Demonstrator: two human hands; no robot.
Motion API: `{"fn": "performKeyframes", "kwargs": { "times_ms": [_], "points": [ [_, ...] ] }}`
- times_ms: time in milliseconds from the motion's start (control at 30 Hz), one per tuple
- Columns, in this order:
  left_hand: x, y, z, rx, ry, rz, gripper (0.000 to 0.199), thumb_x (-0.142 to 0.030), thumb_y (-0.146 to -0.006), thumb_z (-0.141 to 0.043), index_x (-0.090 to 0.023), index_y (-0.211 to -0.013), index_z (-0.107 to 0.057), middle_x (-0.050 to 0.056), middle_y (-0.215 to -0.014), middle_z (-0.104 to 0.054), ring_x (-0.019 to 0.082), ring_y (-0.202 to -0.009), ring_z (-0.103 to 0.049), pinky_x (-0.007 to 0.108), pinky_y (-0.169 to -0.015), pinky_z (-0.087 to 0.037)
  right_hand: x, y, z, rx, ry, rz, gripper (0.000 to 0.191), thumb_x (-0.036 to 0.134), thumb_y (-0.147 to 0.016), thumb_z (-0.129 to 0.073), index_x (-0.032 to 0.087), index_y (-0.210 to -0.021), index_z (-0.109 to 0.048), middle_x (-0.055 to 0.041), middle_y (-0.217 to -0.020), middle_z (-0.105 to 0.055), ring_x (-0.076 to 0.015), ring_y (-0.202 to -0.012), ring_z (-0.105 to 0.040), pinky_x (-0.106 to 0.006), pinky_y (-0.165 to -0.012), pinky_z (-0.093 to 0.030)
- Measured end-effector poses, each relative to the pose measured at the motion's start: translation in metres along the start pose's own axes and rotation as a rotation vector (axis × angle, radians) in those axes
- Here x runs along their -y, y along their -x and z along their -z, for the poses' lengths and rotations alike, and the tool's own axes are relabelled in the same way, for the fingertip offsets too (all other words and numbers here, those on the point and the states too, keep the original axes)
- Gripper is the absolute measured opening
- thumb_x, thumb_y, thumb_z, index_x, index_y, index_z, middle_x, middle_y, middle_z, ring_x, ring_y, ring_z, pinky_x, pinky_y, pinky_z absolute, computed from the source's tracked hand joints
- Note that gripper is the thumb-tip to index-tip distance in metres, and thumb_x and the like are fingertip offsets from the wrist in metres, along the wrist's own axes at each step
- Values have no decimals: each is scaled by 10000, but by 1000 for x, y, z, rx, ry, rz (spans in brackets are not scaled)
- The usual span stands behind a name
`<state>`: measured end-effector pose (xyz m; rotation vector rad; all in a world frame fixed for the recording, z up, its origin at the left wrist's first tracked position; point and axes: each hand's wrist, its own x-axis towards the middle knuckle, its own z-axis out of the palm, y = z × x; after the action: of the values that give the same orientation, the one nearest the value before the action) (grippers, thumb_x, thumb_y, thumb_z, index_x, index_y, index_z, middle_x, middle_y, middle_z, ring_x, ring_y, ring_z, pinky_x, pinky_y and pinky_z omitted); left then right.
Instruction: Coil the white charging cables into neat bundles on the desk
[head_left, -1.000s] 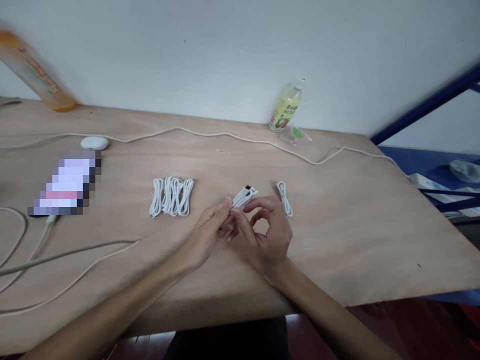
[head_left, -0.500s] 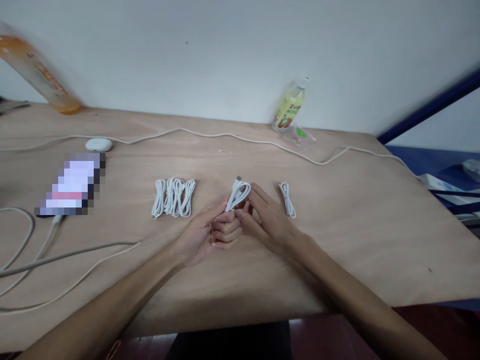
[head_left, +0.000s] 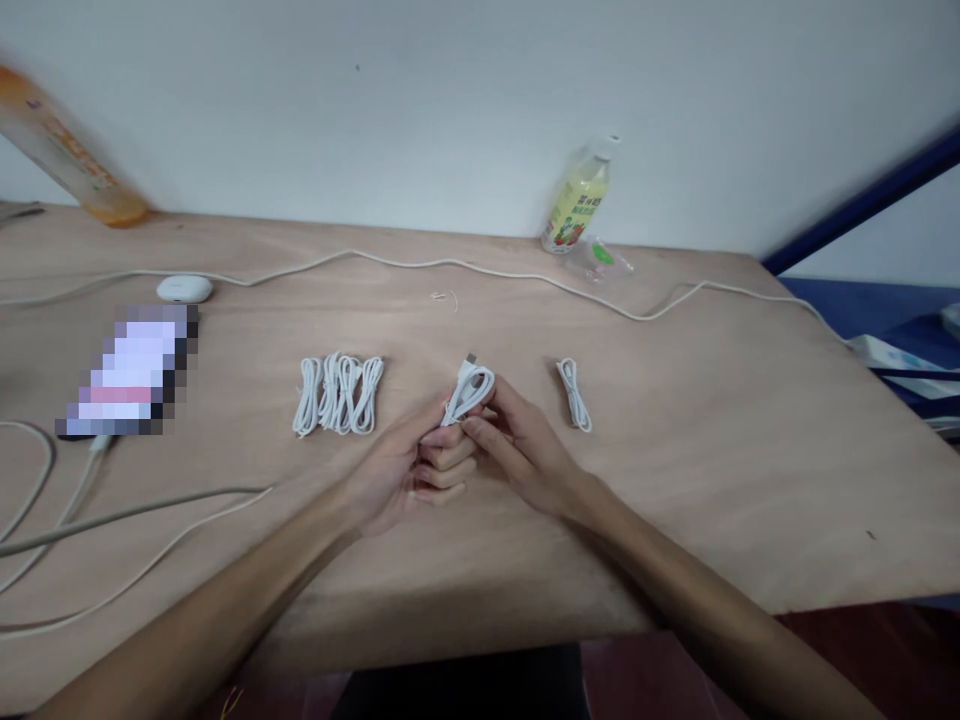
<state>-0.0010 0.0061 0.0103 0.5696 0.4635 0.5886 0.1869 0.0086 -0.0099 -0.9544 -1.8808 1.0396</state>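
Observation:
A coiled white USB cable (head_left: 471, 390) is held up over the middle of the table, its metal plug pointing away from me. My left hand (head_left: 420, 460) is closed around the lower part of the coil, fingers curled beneath. With thumb and fingertips, my right hand (head_left: 517, 440) pinches the coil's right side near its middle. Several bundled white cables (head_left: 337, 395) lie side by side to the left of my hands. One more bundled white cable (head_left: 574, 395) rests to the right. What the fingers cover of the held coil is hidden.
A phone (head_left: 135, 370) with a plugged-in cord and a white earbud case (head_left: 184, 289) lie at left. An orange bottle (head_left: 82, 160) and a yellow-labelled bottle (head_left: 577, 200) lean near the wall. A long white cord (head_left: 450, 263) crosses the back, behind small white scraps (head_left: 444, 297).
The whole view has shifted slightly, moving table items a little leftward. Both hands keep their hold on the coiled cable, with almost no change in finger position.

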Motion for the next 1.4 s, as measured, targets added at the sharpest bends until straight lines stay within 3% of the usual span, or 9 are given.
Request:
{"fn": "performKeyframes", "kwargs": {
  "times_ms": [367, 567, 700, 833, 1000, 1200, 1400],
  "points": [
    [1, 0, 1, -74, -6, 12, 650, -632, -1091, -572, -235, -646, -314, -104, -589, -156, 81, -498, -64, 158, -382, -193, 1, 0, -5, -96, -2, 0, 94, 326, -1086, -593, 249, -1138, -580, -13, -971, -676, -177, -823, -632, -305, -705, -540],
    [1, 0, 1, -29, -6, 11, 616, -571, -1048, -675, -236, -657, -336, -106, -583, -189, 79, -495, -64, 173, -380, -172, -1, -3, 0, -101, 113, 133, 139, 275, -1105, -578, 244, -978, -624, -23, -940, -661, -196, -879, -636, -341, -806, -539],
    [0, 1, 1, -39, -32, 34, 637, -626, -1057, -632, -239, -657, -323, -105, -582, -177, 84, -497, -64, 178, -383, -157, -1, -2, 1, -161, 134, 144, 163, 250, -1073, -613, 247, -910, -601, -3, -873, -627, -189, -813, -595, -329, -748, -512],
    [1, 1, 0, -79, -88, 37, 638, -672, -1070, -564, -243, -662, -323, -102, -589, -184, 84, -493, -80, 189, -385, -156, 0, 0, -2, -165, -52, 29, 177, 308, -1041, -668, 246, -903, -576, 11, -864, -589, -167, -768, -566, -291, -667, -503],
    [4, -2, 0, -204, -203, -53, 597, -617, -1081, -559, -231, -670, -363, -101, -595, -229, 66, -481, -98, 185, -407, -155, 1, 1, 1, -6, -315, -188, 263, 498, -1059, -668, 246, -1012, -610, 13, -883, -571, -145, -697, -542, -270, -582, -516],
    [7, -4, 0, -226, -262, -118, 623, -649, -1049, -598, -234, -651, -357, -104, -575, -231, 61, -471, -126, 175, -404, -157, -2, -2, 6, 113, -414, -183, 339, 589, -1071, -649, 251, -1066, -629, 13, -891, -598, -142, -678, -573, -289, -600, -566],
    [10, -5, 0, -260, -280, -138, 634, -704, -998, -662, -224, -683, -394, -104, -611, -263, 51, -478, -132, 170, -408, -154, -5, -2, -2, 2, -483, -164, 328, 561, -1064, -683, 253, -987, -602, 33, -820, -596, -135, -642, -564, -270, -568, -532]
  ]
}}
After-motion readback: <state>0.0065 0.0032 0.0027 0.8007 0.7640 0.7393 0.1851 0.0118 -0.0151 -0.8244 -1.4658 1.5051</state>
